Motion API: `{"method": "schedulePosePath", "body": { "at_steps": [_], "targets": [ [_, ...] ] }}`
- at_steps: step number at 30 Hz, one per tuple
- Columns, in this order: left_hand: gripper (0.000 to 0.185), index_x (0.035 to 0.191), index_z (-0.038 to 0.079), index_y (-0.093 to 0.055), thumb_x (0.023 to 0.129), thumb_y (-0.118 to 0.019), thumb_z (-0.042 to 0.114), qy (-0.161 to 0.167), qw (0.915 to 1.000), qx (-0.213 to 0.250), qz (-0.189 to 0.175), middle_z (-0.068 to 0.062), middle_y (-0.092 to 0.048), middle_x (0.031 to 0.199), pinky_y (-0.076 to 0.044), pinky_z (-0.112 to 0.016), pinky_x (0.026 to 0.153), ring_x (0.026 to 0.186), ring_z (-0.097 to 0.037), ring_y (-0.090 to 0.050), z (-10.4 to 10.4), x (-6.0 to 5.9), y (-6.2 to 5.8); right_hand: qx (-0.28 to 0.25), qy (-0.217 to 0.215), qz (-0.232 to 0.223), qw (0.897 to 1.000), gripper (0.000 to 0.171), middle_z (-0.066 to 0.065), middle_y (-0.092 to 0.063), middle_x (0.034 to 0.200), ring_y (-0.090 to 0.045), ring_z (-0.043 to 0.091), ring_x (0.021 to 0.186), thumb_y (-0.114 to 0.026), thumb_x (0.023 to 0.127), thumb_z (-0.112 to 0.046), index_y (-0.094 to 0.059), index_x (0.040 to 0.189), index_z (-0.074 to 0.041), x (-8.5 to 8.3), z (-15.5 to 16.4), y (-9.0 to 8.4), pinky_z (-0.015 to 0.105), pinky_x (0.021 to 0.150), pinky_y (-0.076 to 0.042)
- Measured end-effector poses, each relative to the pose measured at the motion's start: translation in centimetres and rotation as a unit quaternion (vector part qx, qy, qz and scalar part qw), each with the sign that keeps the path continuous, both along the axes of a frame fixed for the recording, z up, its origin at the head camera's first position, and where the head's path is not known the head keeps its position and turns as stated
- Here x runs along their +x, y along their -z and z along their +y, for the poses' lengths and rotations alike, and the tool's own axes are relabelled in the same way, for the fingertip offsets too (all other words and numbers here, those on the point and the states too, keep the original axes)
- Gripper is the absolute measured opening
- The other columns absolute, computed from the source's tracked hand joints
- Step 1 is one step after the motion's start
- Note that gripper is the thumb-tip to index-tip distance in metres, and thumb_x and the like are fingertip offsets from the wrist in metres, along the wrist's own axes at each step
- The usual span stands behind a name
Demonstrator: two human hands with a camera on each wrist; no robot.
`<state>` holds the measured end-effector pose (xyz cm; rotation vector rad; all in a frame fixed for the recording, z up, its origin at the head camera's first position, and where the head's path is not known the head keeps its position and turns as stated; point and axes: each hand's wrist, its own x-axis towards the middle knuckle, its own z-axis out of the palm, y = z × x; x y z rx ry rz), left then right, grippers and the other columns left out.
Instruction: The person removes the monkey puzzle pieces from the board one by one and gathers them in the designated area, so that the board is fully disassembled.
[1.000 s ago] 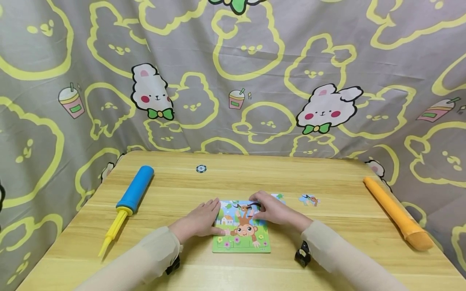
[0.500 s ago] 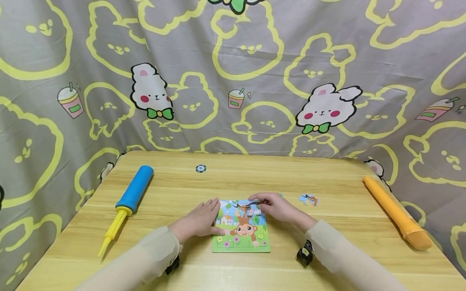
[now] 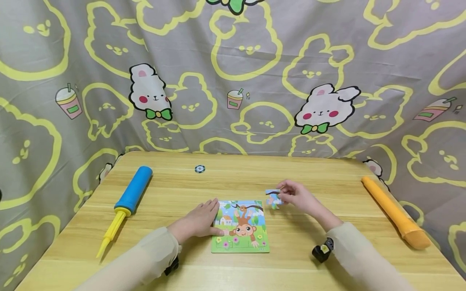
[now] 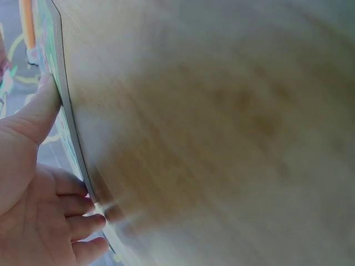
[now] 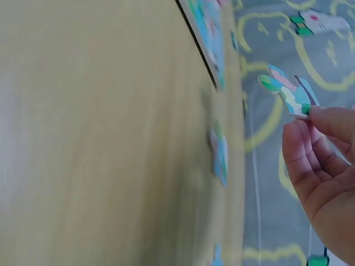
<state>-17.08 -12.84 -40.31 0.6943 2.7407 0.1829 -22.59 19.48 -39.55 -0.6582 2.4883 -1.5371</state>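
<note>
A square monkey jigsaw puzzle lies on the table in the head view. My left hand rests along its left edge, fingers extended; the left wrist view shows the thumb on the picture side. Beyond the puzzle's upper right corner, my right hand pinches a puzzle piece with a dark branch on blue. In the right wrist view this held piece is between thumb and fingertips, off the table. Below it another puzzle piece lies on the table.
A blue and yellow hand pump lies at the left, an orange tube-shaped object at the right. Toward the back is a round chip. A patterned curtain hangs behind the wooden table.
My right hand has moved from the puzzle's upper right corner rightward and away, and now holds a piece clear of the puzzle. My left hand has stayed at the left edge.
</note>
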Motion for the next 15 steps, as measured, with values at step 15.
{"method": "schedulePosePath", "body": {
  "at_steps": [15],
  "targets": [
    [0.091, 0.142, -0.006, -0.024, 0.083, -0.057, 0.055, -0.001, 1.0, 0.004, -0.002, -0.02, -0.017, 0.149, -0.018, -0.046, 0.108, 0.135, -0.034, -0.018, -0.1, 0.0, 0.0, 0.019, 0.122, 0.022, 0.992, 0.026, 0.011, -0.06, 0.082, -0.058, 0.017, 0.069, -0.057, 0.093, -0.013, -0.052, 0.109, 0.007, -0.7, 10.1, -1.8, 0.034, 0.064, -0.054]
  ]
}}
